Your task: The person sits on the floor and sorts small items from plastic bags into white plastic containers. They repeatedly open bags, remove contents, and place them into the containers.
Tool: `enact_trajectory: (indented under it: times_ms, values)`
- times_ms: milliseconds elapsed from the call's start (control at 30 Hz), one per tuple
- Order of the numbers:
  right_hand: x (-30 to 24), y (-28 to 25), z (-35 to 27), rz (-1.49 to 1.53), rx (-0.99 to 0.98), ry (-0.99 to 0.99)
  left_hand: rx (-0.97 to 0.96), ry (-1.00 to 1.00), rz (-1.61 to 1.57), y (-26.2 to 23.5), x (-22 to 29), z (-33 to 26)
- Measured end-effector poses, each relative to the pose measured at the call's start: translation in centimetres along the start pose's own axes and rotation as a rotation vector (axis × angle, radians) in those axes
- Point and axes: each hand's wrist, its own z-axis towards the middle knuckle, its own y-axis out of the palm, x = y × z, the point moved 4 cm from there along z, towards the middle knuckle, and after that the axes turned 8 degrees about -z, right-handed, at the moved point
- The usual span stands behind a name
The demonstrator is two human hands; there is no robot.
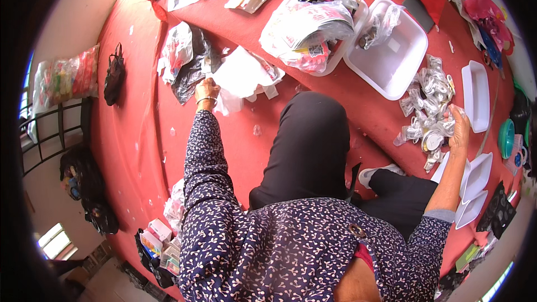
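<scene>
- Your left hand is stretched far out across the red floor covering, its fingers curled shut around the edge of a white plastic bag; the pinch is on the bag's near corner.
- Just past those fingers lies a dark plastic bag with a clear bag beside it, both touching the white one.
- Your right hand rests at the near edge of a heap of small clear packets, fingers held together and slightly bent against it; you cannot tell whether any packet is actually pinched.
- Beyond those fingertips stands an open white tub, and to their outer side a narrow white tray; stacked white trays lie below your wrist.
- The step looks like gathering: one hand fetching a bag, the other on the packets.
- The next move probably calls for drawing the white bag back toward your knees without dragging the neighbouring bags, and a firmer pinch on a single packet.
</scene>
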Motion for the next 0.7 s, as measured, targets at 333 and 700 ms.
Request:
enact_trajectory:
  times_ms: [333, 700]
  values:
    - [0.6, -0.3, 0.8, 0.005, -0.042, -0.017, 0.357, 0.252, -0.356, -10.8, 1.8, -2.1]
    - [-0.3, -0.6, 0.0, 0.022, -0.048, -0.051, 0.058, 0.097, -0.689, -9.0, 0.5, -0.5]
